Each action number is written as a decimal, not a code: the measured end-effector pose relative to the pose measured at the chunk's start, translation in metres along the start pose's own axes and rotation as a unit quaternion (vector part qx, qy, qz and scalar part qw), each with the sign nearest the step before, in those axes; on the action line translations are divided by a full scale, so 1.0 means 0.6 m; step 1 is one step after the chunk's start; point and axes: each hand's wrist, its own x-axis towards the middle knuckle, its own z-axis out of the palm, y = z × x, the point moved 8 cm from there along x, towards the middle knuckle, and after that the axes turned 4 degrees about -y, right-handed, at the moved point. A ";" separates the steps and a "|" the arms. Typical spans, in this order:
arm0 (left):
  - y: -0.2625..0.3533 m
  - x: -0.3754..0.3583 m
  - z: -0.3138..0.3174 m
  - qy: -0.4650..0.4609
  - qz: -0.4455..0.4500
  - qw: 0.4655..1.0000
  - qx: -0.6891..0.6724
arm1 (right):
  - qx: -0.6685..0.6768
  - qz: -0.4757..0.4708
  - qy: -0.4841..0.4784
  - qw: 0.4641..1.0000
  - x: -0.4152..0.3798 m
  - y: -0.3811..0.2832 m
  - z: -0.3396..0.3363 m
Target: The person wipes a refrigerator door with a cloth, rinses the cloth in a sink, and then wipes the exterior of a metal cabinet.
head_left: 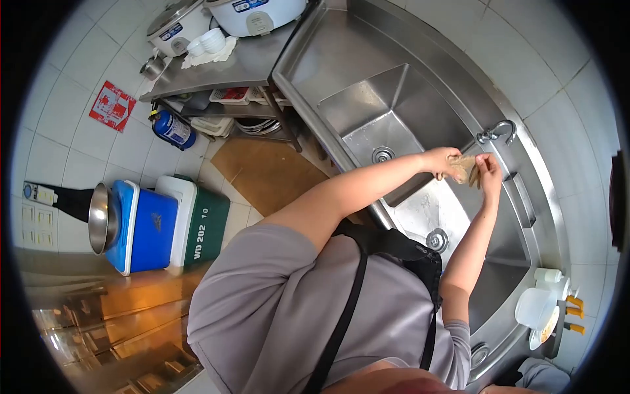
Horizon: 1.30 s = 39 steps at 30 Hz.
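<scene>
Over the divider of a double steel sink [426,88], both hands hold a thin, crumpled tan glove [464,169] with finger-like ends hanging down. My left hand [441,161] grips its left side, fingers closed round the material. At the other side, my right hand [487,171] pinches the glove between thumb and fingers. The hands are close together, and the glove spans the small gap. Just beyond my right hand is a curved metal faucet [497,133]. Drains show in the far basin [383,155] and the near basin [437,240].
A steel side table [246,65] carries rice cookers [252,16] and white bowls [211,41]. A blue fire extinguisher [174,128], a blue cooler [147,226] and a green cooler [209,217] stand left. Yellow-handled tools [575,314] hang beside white containers [535,308].
</scene>
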 end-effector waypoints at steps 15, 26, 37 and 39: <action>0.267 -0.396 -0.402 0.392 0.079 0.864 0.306 | 0.177 -0.226 -0.055 0.956 0.165 -0.512 0.376; 0.086 -0.782 -0.632 0.391 0.031 0.912 -0.121 | 0.281 -0.092 -0.252 0.921 0.152 -0.478 0.960; -0.085 -0.883 -0.689 0.483 -0.029 0.849 -0.212 | 0.175 -0.149 -0.230 0.946 0.107 -0.429 1.080; -0.098 -0.849 -0.672 0.457 -0.061 0.865 -0.197 | 0.063 -0.230 -0.195 0.951 0.089 -0.418 1.063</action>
